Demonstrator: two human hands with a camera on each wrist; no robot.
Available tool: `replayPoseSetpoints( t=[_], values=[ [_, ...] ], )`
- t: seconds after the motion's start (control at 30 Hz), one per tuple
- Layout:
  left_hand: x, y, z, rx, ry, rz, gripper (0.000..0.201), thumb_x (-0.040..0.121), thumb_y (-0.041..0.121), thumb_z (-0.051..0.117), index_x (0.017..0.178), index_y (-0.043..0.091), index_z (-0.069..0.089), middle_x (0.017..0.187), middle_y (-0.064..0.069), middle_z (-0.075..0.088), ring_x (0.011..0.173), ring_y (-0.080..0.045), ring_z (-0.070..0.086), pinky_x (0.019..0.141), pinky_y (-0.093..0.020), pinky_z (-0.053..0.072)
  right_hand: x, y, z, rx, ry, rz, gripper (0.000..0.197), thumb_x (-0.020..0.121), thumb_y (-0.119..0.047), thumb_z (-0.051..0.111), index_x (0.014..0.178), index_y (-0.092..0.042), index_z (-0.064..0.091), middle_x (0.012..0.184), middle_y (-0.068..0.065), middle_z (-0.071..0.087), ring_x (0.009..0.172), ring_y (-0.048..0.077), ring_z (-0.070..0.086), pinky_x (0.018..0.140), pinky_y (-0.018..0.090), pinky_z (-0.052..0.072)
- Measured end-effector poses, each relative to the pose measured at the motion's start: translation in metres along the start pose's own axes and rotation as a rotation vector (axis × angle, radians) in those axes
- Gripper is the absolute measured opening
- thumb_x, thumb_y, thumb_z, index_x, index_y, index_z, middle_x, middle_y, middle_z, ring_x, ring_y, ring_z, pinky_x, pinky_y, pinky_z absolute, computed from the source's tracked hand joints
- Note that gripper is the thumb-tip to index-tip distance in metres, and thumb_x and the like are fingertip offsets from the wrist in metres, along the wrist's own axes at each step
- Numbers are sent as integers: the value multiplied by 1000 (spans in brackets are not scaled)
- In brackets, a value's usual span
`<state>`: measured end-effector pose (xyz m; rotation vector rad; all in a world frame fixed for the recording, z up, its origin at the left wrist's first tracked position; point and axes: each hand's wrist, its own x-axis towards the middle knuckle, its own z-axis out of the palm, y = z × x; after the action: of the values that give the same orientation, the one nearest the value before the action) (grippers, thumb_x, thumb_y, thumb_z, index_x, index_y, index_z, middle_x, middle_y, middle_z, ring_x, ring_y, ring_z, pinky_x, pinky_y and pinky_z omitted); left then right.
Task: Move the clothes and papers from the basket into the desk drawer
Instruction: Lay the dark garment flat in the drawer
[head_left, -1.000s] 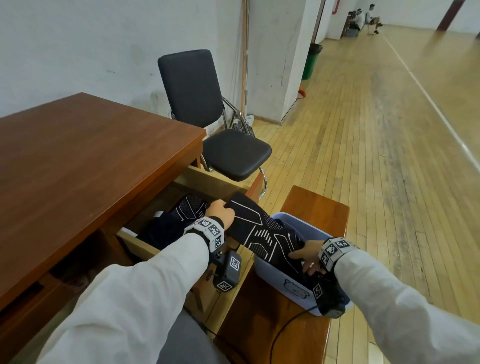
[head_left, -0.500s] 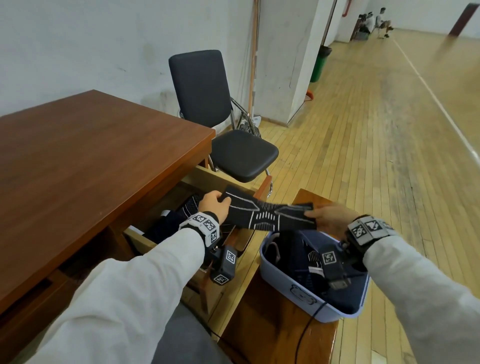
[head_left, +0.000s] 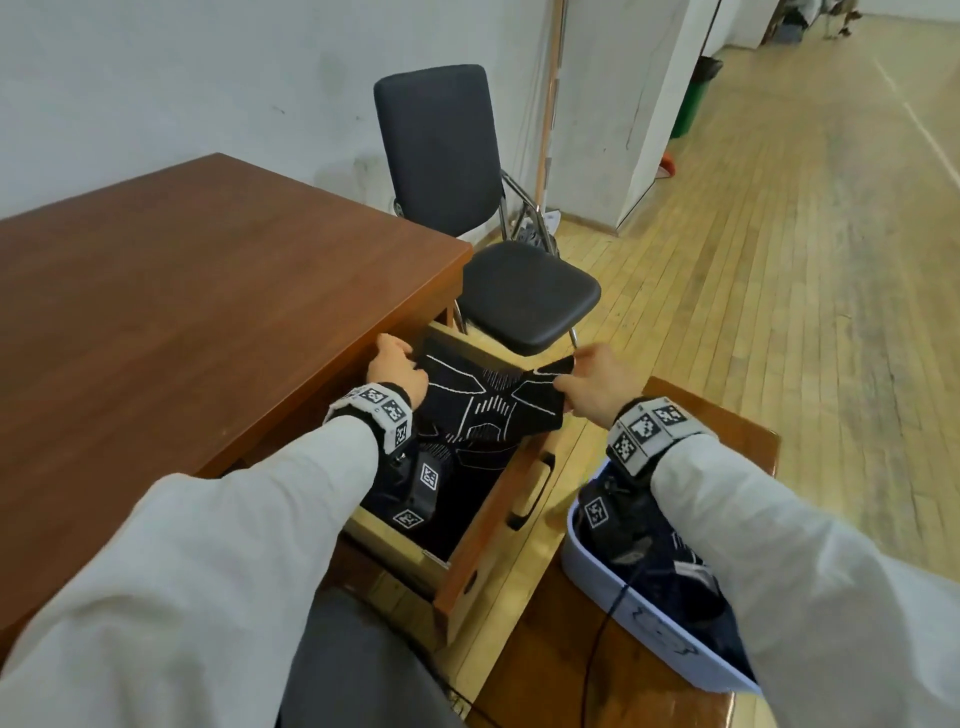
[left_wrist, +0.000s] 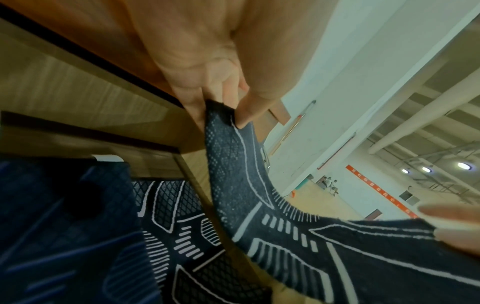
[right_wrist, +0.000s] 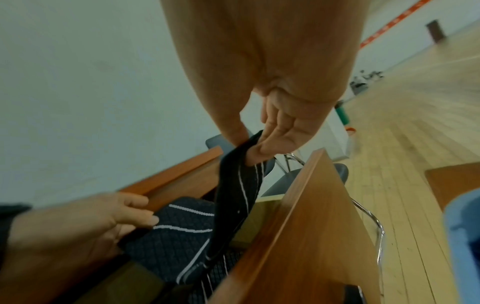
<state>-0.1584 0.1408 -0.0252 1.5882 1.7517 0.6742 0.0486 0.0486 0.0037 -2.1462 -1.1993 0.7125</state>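
A black garment with white line pattern (head_left: 488, 397) hangs stretched over the open desk drawer (head_left: 483, 525). My left hand (head_left: 397, 369) pinches its left end near the desk edge; the wrist view shows thumb and fingers on the cloth (left_wrist: 228, 115). My right hand (head_left: 587, 384) pinches the other end (right_wrist: 249, 148) above the drawer's far right corner. More dark patterned clothes (left_wrist: 166, 207) lie inside the drawer, with a bit of white paper (left_wrist: 107, 158) behind them. The pale blue basket (head_left: 618, 587) sits under my right forearm on a low wooden stand, dark clothes (head_left: 670, 566) still in it.
The brown desk top (head_left: 182, 322) fills the left. A black chair (head_left: 493, 249) stands just beyond the drawer. The wooden stand (head_left: 727, 431) holds the basket on the right. A cable (head_left: 597, 649) trails down from the basket. Wooden floor stretches to the right.
Both hands carried the patterned garment from above the basket leftward and forward, so it now hangs over the open drawer. My right hand left the basket area.
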Motion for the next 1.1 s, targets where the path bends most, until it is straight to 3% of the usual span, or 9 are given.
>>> replayPoseSetpoints(
  t=[0.07,0.13,0.27,0.4,0.63,1.1],
  values=[
    [14,-10,6,71,-26,30,19,88,0,52,101,11,59,112,-9,66,108,-29,60,88,-32,46,13,0,17,-58,27,-79,38,90,-14,57,123,-19,40,107,10,61,86,25,64,65,32,53],
    [24,-22,13,121,-54,49,28,88,-4,47,88,16,68,111,-7,67,106,-27,61,88,-31,49,21,1,31,-170,-21,-178,26,93,-12,50,117,-20,45,100,9,61,84,24,61,64,29,47],
    [42,-42,28,204,-113,7,40,87,-7,45,111,16,66,129,-9,57,121,-29,52,101,-37,45,38,4,57,-431,-154,-287,19,93,-20,50,103,-22,66,99,1,67,86,19,62,71,27,50],
    [55,-55,40,245,-175,5,48,87,-9,46,125,18,57,137,-11,49,127,-29,44,103,-35,38,49,6,73,-692,-199,-393,21,92,-25,51,100,-26,70,96,-1,70,92,21,64,88,35,49],
    [71,-71,54,235,-221,5,53,82,-14,42,119,18,61,135,-11,51,127,-30,45,103,-38,43,61,11,91,-918,-320,-372,21,89,-31,50,94,-28,70,88,-5,70,87,20,62,91,40,30],
    [77,-83,62,214,-189,-54,50,87,-13,41,125,14,59,141,-11,46,130,-31,41,104,-46,42,69,12,96,-1003,-438,-334,22,92,-33,49,105,-29,67,95,-4,70,91,20,63,87,39,33]
  ],
)
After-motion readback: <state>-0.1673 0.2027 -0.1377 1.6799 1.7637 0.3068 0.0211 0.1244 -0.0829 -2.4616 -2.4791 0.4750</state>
